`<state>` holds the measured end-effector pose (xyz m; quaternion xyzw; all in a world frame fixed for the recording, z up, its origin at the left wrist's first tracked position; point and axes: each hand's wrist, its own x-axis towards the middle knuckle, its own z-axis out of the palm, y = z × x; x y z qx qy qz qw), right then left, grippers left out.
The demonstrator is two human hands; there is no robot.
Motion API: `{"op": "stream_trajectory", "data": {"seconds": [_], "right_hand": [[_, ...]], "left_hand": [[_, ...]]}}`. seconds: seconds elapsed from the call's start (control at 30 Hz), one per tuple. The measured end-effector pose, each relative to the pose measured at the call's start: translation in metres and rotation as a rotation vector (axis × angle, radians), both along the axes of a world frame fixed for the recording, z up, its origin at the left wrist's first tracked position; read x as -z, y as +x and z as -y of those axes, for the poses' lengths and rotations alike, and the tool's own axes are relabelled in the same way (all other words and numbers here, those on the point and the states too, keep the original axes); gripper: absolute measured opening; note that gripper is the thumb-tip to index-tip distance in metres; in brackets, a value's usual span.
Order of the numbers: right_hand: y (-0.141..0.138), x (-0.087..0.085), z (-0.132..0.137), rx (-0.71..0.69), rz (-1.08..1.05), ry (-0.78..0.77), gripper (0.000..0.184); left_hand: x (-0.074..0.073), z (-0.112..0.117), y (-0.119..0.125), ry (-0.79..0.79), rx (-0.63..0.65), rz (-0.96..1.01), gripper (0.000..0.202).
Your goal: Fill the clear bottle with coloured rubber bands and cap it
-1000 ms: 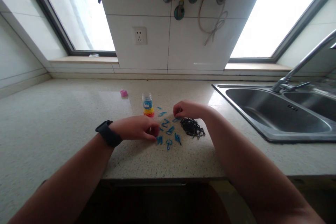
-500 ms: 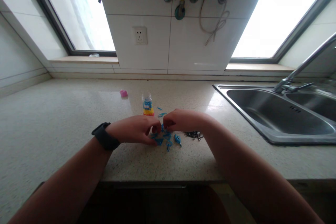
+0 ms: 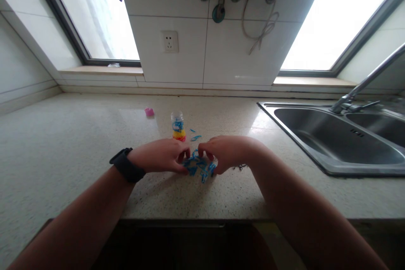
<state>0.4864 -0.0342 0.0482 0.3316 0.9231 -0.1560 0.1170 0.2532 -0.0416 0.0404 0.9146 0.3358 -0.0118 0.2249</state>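
Note:
A loose pile of small blue pieces [image 3: 199,163], thin and partly loop-shaped, lies on the speckled counter between my hands. My left hand [image 3: 169,156], with a dark band on the wrist, curves against the pile's left side, thumb and fingers apart. On the right side, my right hand [image 3: 226,152] arches over the pile with its thumb and fingers spread and nothing visibly gripped. Just behind stands a clear open jar [image 3: 177,126] with blue, yellow and red contents in layers. Two stray blue pieces [image 3: 195,138] lie beside the jar.
A pink cap-like object [image 3: 149,112] sits left of the jar. Small dark metal parts [image 3: 239,167] are mostly hidden behind my right wrist. The steel sink [image 3: 332,135] with its faucet [image 3: 363,80] is at the right. The counter's front edge [image 3: 190,219] runs close to me.
My right hand has opened and shifted slightly right, its thumb now by the pile's right side. It covers more of the dark metal parts. My left hand has barely moved.

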Motion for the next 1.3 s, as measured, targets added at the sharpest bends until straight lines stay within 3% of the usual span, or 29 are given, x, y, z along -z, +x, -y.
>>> {"op": "stream_trajectory", "data": {"seconds": [0.27, 0.5, 0.77, 0.97, 1.1, 1.2, 1.3], "right_hand": [[-0.018, 0.007, 0.000, -0.029, -0.037, 0.170, 0.017], [-0.028, 0.013, -0.006, 0.029, -0.150, 0.178, 0.023], [-0.004, 0.009, -0.018, 0.070, -0.264, 0.179, 0.028], [-0.001, 0.033, -0.032, 0.112, -0.250, 0.340, 0.049], [-0.012, 0.048, -0.045, 0.175, -0.212, 0.326, 0.059], [-0.020, 0.051, -0.055, 0.173, -0.188, 0.284, 0.055], [-0.024, 0.046, -0.060, 0.079, -0.239, 0.252, 0.044]], "left_hand": [[0.002, -0.001, 0.001, 0.040, 0.025, 0.020, 0.032], [0.003, -0.003, 0.000, 0.040, -0.006, -0.016, 0.028], [0.000, -0.003, -0.005, 0.030, -0.084, -0.025, 0.046], [0.002, -0.003, -0.004, 0.062, -0.065, -0.029, 0.048], [0.001, -0.002, 0.000, 0.080, -0.039, -0.023, 0.045], [0.001, -0.002, 0.002, 0.067, 0.012, 0.015, 0.042], [0.003, -0.003, 0.003, 0.036, 0.039, 0.050, 0.041]]}}
